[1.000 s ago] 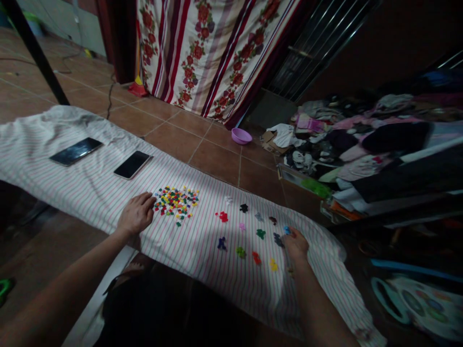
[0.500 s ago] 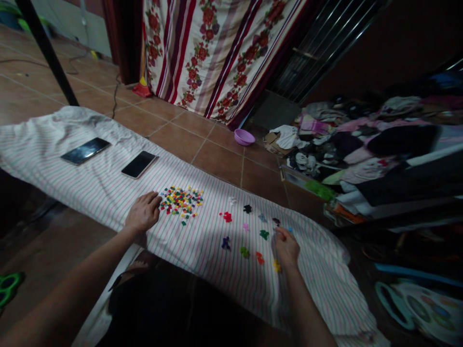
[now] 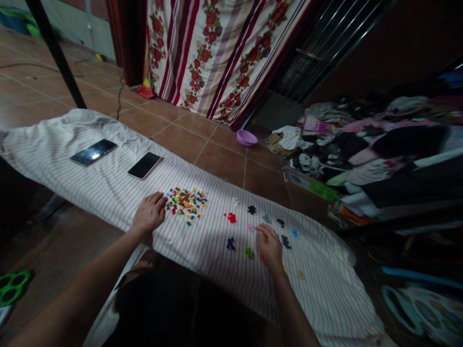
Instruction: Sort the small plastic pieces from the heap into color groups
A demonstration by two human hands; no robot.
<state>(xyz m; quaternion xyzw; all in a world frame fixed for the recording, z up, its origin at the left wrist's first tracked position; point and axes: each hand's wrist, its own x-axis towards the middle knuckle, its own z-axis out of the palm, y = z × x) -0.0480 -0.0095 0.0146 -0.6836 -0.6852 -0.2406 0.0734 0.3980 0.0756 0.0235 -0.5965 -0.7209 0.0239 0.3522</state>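
A matt woven cloth (image 3: 108,183), soft and creased, carries small glossy plastic pieces (image 3: 186,202) and two smartphones (image 3: 144,165) with shiny dark glass screens. The brown floor tiles (image 3: 173,140) look smooth with a faint sheen, the bowl (image 3: 247,138) is smooth plastic, and the door bars (image 3: 318,53) are polished metal.

The left hand (image 3: 149,213) rests on a striped cloth (image 3: 108,188), just beside a heap of small multicoloured pieces (image 3: 186,201). The right hand (image 3: 269,248) curls among separate coloured pieces further along, close to a green piece (image 3: 249,252). A smartphone (image 3: 144,165) and a larger phone (image 3: 93,152) lie on the cloth, and a purple bowl (image 3: 247,138) sits on the tiled floor (image 3: 220,164).
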